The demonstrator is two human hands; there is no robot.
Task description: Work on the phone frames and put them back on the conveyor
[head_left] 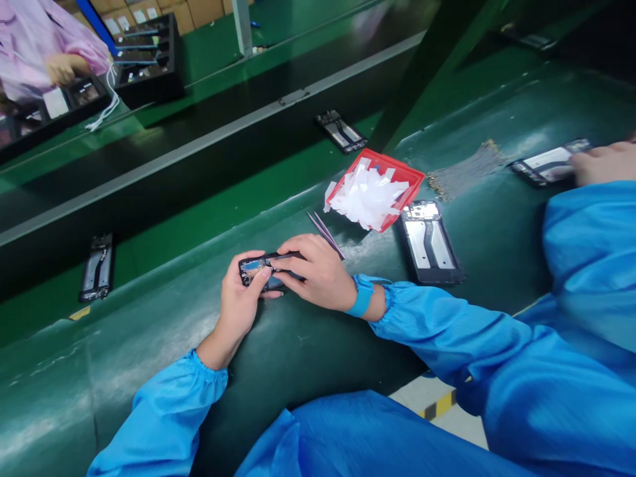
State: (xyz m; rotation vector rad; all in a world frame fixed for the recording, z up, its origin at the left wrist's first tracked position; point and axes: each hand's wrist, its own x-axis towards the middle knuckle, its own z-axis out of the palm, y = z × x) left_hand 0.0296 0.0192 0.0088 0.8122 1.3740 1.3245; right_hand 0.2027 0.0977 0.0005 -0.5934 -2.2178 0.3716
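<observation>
Near the middle of the view, a phone frame [254, 266] with exposed circuitry is held above the green table. My left hand [239, 301] grips its left end, with the thumb resting over the inner parts. My right hand [315, 271] wears a blue wristband and reaches over the phone's right part, fingers and thumb bunched on it; whether they pinch a small part is hidden. Tweezers [325, 235] lie just beyond my right hand. Behind them sits a red tray [415, 180] heaped with white strips [370, 195].
Another phone frame [430, 242] lies right of the tray, with thin cables [467, 173] behind it. Further frames lie on the lower green strip [97, 268] [342, 131]. At right, a co-worker's hand [603, 162] touches a frame [546, 164]. Someone in pink sits across, beside black trays [149, 83].
</observation>
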